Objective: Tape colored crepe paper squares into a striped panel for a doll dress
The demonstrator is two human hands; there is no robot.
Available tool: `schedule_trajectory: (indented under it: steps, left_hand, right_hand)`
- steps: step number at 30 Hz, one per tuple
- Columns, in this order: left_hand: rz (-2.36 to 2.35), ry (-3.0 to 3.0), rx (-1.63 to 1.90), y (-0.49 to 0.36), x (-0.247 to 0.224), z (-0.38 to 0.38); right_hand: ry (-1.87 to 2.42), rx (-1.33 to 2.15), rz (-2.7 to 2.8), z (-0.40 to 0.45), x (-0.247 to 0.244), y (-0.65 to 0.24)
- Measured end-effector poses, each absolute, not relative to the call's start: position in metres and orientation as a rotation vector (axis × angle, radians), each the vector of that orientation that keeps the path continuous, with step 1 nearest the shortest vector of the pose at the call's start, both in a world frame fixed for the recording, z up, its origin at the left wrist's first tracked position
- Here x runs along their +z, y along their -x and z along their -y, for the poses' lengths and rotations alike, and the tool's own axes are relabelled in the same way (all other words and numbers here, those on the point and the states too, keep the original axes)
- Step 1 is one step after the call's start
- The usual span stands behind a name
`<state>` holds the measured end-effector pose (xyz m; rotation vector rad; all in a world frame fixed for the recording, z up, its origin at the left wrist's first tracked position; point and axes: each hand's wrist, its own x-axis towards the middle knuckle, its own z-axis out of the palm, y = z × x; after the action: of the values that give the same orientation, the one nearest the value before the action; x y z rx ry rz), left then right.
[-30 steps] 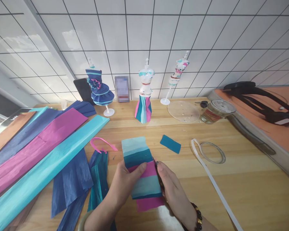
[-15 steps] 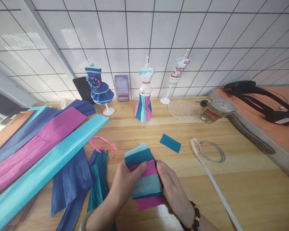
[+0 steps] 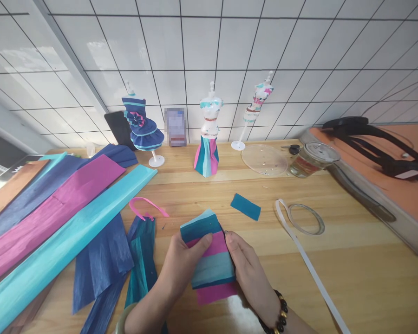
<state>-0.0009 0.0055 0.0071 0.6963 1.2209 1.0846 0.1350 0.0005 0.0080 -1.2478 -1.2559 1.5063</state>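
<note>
My left hand (image 3: 186, 257) pinches a striped piece of crepe paper (image 3: 212, 266) in teal, pink and light blue, thumb on top. A pink end hangs out below it. My right hand (image 3: 247, 266) is closed at the paper's right edge around dark scissors (image 3: 234, 265), mostly hidden by the fingers and paper. Beyond the hands lies a small teal paper rectangle (image 3: 245, 207). Left of my left hand are a teal crepe strip (image 3: 142, 260) and a curled pink strip (image 3: 149, 200).
Several crepe paper lengths, including a turquoise one (image 3: 73, 232), cover the left side. Small dress forms stand at the back; the middle one (image 3: 211, 116) wears a striped skirt. Right are a tape roll (image 3: 322, 222), a clear plate (image 3: 264, 160) and a glass jar (image 3: 315, 160).
The dark scissor blades that showed above the paper's right edge have drawn in along that edge, and the paper's top dips slightly. Both hands stay nearly in place.
</note>
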Motion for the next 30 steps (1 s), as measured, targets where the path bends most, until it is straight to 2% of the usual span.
schedule_trajectory:
  steps: [13,20,30]
  left_hand:
    - [-1.197,-0.646,1.103,0.0,0.012,-0.006]
    - [-1.171,-0.645,1.11,0.003,0.01,-0.006]
    - [-1.089,-0.601,1.168,0.011,0.014,-0.008]
  right_hand:
    - [1.328,1.411,1.203,0.001,0.007,-0.136]
    - [1.229,1.638,1.078,-0.001,0.013,-0.133]
    - [1.274,1.579,1.194,-0.001,0.011,-0.132]
